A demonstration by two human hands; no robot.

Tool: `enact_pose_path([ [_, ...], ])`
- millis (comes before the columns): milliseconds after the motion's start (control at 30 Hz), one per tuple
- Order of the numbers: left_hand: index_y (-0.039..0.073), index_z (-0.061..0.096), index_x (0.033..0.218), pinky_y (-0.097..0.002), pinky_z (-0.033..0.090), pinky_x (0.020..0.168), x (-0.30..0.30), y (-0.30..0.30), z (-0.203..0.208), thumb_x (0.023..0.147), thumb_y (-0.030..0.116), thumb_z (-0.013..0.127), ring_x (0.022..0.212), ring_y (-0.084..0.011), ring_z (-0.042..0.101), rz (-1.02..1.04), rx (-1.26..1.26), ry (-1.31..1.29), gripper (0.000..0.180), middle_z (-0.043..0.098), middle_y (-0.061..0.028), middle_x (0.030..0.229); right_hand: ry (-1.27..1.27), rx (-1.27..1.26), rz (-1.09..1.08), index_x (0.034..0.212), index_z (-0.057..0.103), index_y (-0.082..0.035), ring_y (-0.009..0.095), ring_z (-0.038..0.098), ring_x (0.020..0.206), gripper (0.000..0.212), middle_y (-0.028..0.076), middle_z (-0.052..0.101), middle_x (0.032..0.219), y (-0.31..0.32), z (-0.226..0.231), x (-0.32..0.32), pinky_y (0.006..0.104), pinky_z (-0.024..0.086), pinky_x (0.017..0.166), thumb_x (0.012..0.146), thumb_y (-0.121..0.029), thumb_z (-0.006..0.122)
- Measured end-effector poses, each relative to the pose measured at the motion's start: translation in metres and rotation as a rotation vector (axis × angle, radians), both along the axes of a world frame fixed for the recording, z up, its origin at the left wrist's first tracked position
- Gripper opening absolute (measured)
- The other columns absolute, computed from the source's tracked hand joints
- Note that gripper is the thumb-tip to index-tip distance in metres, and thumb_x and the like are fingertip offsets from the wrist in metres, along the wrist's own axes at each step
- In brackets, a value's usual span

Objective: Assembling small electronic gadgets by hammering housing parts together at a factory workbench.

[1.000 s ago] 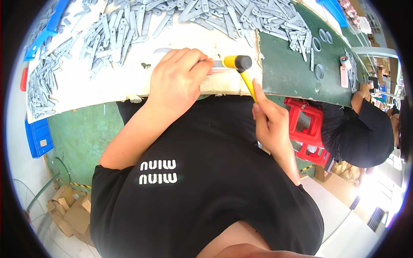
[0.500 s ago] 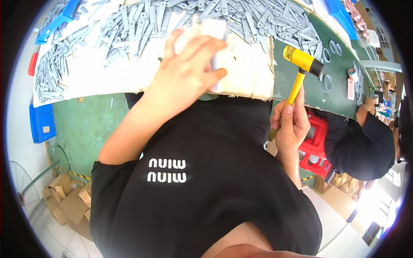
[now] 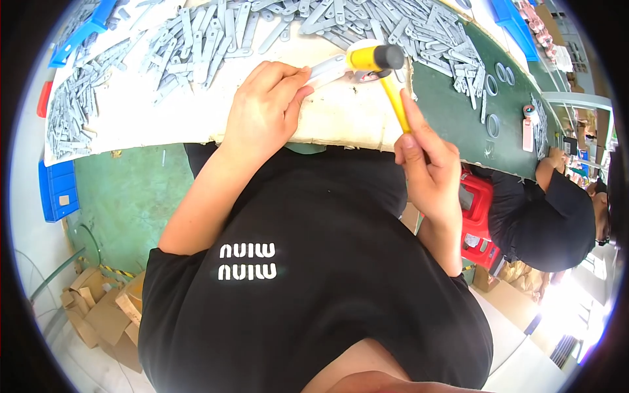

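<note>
My left hand (image 3: 265, 108) is closed on one end of a flat grey strip-shaped part (image 3: 327, 67), pinched between thumb and fingers over the pale board (image 3: 367, 124). In my right hand (image 3: 432, 167) is a small mallet (image 3: 396, 103) with a yellow handle and a yellow-and-black head, gripped by the handle with the forefinger along it. The mallet head is over the far end of the grey part and hides some of it. Behind the head a white rounded thing (image 3: 362, 44) shows in part; its kind I cannot make out.
Loose grey parts (image 3: 216, 33) lie heaped along the far side, with another pile (image 3: 72, 118) at left. Several metal rings (image 3: 493, 124) lie on the green tabletop (image 3: 452, 131) at right. Another person (image 3: 547, 223) sits at right near a red stool (image 3: 477, 203). Blue bins (image 3: 60, 190) stand around.
My left hand has moved left and closed from spread fingers onto the grey part. My right hand has brought the mallet left and inward, its head now over the part.
</note>
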State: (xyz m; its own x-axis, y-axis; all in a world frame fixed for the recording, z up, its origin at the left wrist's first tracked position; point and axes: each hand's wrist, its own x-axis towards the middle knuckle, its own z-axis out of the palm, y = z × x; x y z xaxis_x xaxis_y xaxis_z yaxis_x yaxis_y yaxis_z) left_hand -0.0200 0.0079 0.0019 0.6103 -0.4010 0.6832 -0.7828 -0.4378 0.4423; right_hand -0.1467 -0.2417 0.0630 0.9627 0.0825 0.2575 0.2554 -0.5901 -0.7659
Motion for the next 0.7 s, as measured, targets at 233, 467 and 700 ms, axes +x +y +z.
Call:
enact_pose_path([
  [233,-0.004,0.074,0.106,-0.0391,0.055,0.069,0.002,-0.006,-0.006,0.080,-0.008,0.079,0.082,-0.0304,0.064,-0.022,-0.080,-0.005,0.026,0.066,-0.0115,0.094,0.119,0.020,-0.169,0.165,0.039,-0.003,0.003,0.044,0.061,0.056,-0.004,0.055,0.076,0.010,-0.011,0.014,0.0201,0.039,0.055,0.110,-0.001,0.048],
  [467,-0.004,0.074,0.106,-0.0391,0.054,0.068,0.001,-0.007,-0.008,0.078,-0.007,0.079,0.082,-0.0293,0.061,-0.016,-0.061,0.007,0.029,0.060,-0.0109,0.091,0.070,-0.118,-0.173,0.160,0.049,-0.006,0.004,0.045,0.068,0.053,-0.004,0.051,0.075,0.022,-0.011,0.021,0.0223,0.042,0.063,0.107,0.000,0.051],
  [700,-0.005,0.074,0.105,-0.0381,0.053,0.066,0.002,-0.008,-0.008,0.079,-0.007,0.079,0.080,-0.0288,0.060,-0.019,-0.092,-0.003,0.027,0.060,-0.0108,0.089,0.117,-0.162,-0.189,0.158,0.054,-0.007,0.005,0.049,0.068,0.053,-0.003,0.058,0.076,0.015,-0.010,0.012,0.0232,0.044,0.063,0.106,0.004,0.050],
])
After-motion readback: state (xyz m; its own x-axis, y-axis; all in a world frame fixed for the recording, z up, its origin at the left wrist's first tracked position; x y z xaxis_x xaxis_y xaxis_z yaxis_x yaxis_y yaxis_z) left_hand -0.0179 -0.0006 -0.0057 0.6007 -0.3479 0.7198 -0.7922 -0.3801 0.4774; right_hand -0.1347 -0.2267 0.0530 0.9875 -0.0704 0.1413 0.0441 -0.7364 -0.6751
